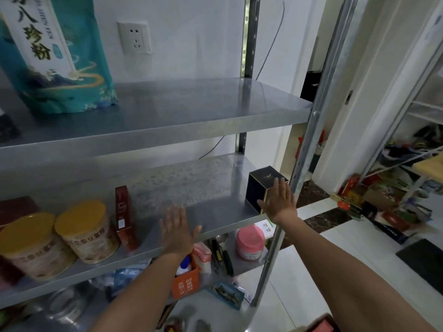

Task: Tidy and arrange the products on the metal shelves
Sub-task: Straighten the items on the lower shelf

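metal shelving unit seen from the head camera. the dark box (pixel 262 188) stands upright at the right-hand end of the middle shelf (pixel 211 188), close to the front edge and just beside the front right upright post (pixel 311 130). the right hand (pixel 279 202) is laid flat against the box's right front face, fingers (pixel 280 188) extended and together, thumb spread low toward the box's bottom corner; the hand is flat and spread, pressing rather than grasping. the right forearm runs in from the lower right of the frame, rising diagonally to the wrist.

the left hand (pixel 176 228) lies palm down on the front part of the same shelf, well apart from the box, fingers spread and blurred; it grips nothing. its forearm comes up from the bottom centre. just left of this hand a tall red carton (pixel 124 216) stands upright, and beyond it two round tins with yellow lids (pixel 79 232) sit side by side near the shelf's front edge.

on the upper shelf (pixel 191 111) a teal printed bag (pixel 55 53) stands at the left; the rest of that surface is bare metal. on the lower shelf, partly hidden by the arm, are a pink-lidded jar (pixel 250 242) and an orange container (pixel 185 283). a white wall socket (pixel 134 38) shows behind the unit.
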The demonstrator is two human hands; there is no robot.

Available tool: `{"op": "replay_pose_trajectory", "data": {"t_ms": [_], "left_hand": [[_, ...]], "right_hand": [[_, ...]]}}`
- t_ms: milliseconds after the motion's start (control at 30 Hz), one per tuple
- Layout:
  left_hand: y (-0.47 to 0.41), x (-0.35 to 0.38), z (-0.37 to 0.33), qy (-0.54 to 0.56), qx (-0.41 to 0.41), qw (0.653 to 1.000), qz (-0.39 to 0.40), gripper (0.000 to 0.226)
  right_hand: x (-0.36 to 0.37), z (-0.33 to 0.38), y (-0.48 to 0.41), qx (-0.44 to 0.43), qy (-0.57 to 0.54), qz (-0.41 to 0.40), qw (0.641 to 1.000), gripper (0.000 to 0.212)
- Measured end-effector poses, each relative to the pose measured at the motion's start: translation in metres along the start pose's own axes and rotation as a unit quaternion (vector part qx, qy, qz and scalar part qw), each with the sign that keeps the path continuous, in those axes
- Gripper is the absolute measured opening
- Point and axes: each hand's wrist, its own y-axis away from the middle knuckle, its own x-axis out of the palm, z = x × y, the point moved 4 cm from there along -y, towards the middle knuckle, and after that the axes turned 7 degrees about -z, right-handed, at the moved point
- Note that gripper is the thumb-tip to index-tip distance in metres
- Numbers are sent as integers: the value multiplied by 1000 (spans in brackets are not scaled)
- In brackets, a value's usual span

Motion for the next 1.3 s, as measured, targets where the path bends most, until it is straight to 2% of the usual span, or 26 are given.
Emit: {"op": "replay_pose_trajectory", "data": {"t_ms": [333,467,567,800,933,1067,1167,1233,1300], "left_hand": [[-22,15,-2,-6,-12,999,37,80],[-31,22,-7,-3,-2,999,48,82],[-35,24,-9,-1,9,999,44,86],[-45,13,-41,116,81,990,11,113],[-35,4,-83,250,176,952,15,132],[-18,-11,-93,361,143,919,-65,131],[-7,-20,-90,385,132,908,-96,129],[2,-27,-84,421,122,895,-86,123],[9,-33,-74,505,107,855,-52,95]], "right_hand": [[7,7,-19,42,-71,-122,989,76],[8,17,-20,60,-180,-128,973,69],[5,21,-20,78,-192,-143,968,66],[7,33,-5,20,-251,-119,960,62],[9,51,14,0,-294,-82,952,58],[12,52,34,24,-418,-102,903,54],[2,52,57,11,-446,-103,889,51],[-4,47,68,-5,-468,-78,880,56],[-13,36,77,-24,-496,-11,868,72]]}}
